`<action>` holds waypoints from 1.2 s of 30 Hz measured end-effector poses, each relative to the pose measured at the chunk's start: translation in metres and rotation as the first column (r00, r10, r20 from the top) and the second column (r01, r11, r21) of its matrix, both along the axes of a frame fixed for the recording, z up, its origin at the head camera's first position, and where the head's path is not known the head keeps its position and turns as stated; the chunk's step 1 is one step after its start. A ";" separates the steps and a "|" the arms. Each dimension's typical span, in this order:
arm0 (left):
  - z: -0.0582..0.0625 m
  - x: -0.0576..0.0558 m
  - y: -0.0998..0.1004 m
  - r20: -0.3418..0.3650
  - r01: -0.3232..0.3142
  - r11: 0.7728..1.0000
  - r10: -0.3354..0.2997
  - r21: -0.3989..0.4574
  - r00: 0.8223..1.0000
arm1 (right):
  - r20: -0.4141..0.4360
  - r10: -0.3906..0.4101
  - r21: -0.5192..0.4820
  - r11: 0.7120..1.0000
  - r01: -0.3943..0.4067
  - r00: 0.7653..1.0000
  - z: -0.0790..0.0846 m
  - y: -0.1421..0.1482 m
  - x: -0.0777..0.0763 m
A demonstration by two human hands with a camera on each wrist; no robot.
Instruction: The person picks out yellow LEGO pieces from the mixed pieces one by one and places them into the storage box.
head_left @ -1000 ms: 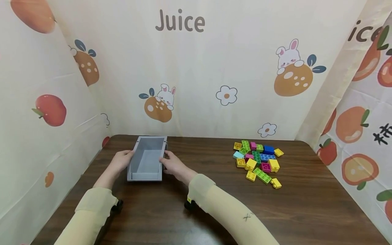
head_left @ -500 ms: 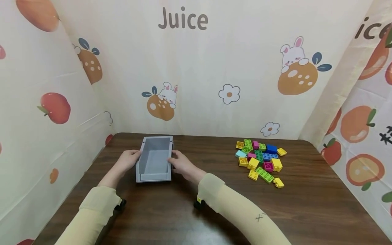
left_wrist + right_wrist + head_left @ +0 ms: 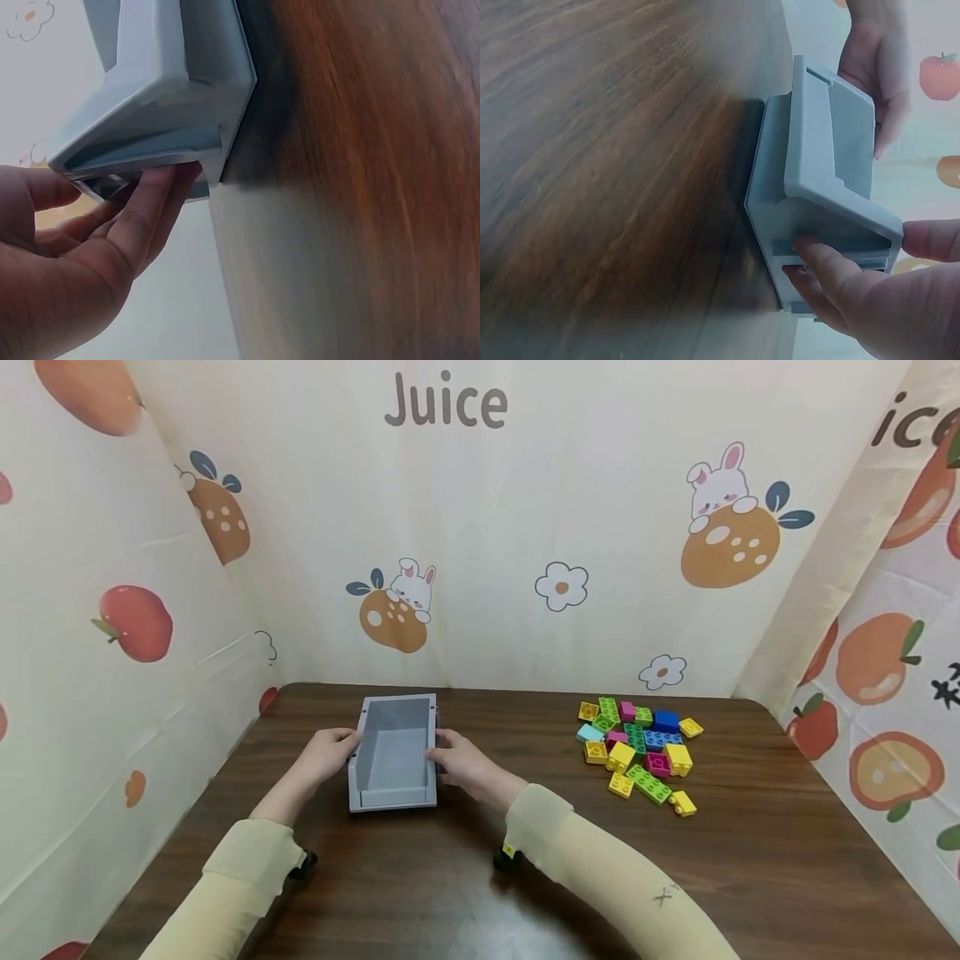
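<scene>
In the head view, can find the grey bin [image 3: 397, 756] at about ten o'clock from the middle of the brown table [image 3: 420, 893], with its low front wall [image 3: 397, 797] toward six o'clock. Held from both sides: by the left hand [image 3: 327, 756] at nine o'clock of the bin, by the right hand [image 3: 468, 764] at three o'clock. From the wrist views, can judge the fingers [image 3: 829, 266] as clamped on the bin at each side, with the thumb at the upper edge. Cannot tell about contact of its bottom with the table.

Possible first trouble: a twist of the bin, because of stronger pull on one side. Possible also: a slip of the edge, because of a hold mainly by fingertips. With too long a shift toward three o'clock, could hit the heap of coloured bricks [image 3: 634, 739], now well apart, and scatter it. Probably easiest to push away: the small yellow brick [image 3: 682, 803] near five o'clock of the heap. With wrists too low, could bump the black device [image 3: 506, 860] below the right cuff [image 3: 538, 817] on the table.
</scene>
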State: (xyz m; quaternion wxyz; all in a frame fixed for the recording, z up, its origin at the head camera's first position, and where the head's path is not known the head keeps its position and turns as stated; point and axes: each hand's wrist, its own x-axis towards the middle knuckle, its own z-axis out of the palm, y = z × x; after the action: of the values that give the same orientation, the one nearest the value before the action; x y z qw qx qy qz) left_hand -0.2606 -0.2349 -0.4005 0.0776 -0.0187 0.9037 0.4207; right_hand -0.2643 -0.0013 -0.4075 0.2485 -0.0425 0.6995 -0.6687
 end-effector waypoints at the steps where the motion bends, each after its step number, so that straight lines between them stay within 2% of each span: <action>1: 0.000 0.001 0.001 0.003 0.006 1.000 -0.006 0.003 1.000 | 0.005 0.000 -0.004 1.000 0.000 1.000 0.001 0.002 0.001; 8: 0.001 0.003 0.011 -0.017 0.041 0.998 -0.041 0.038 0.999 | 0.014 0.004 -0.029 1.000 -0.003 1.000 0.002 0.016 0.002; 15: -0.001 0.003 0.021 -0.036 0.032 0.999 -0.031 0.030 0.999 | 0.026 0.014 -0.076 0.997 -0.012 1.000 0.000 0.027 0.003; 22: -0.001 0.006 0.032 -0.058 0.041 0.999 -0.040 0.016 0.998 | 0.035 0.023 -0.073 0.997 -0.020 0.999 0.003 0.039 0.009; 36: -0.002 0.011 0.055 -0.048 0.077 0.997 -0.076 0.019 0.996 | 0.028 0.011 -0.074 0.997 -0.009 1.000 0.001 0.066 0.018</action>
State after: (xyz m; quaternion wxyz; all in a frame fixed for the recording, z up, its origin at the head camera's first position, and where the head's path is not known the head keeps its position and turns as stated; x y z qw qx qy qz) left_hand -0.2496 -0.1800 -0.4022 0.0723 0.0265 0.9008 0.4273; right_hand -0.2460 0.0646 -0.4065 0.2601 -0.0457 0.6704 -0.6934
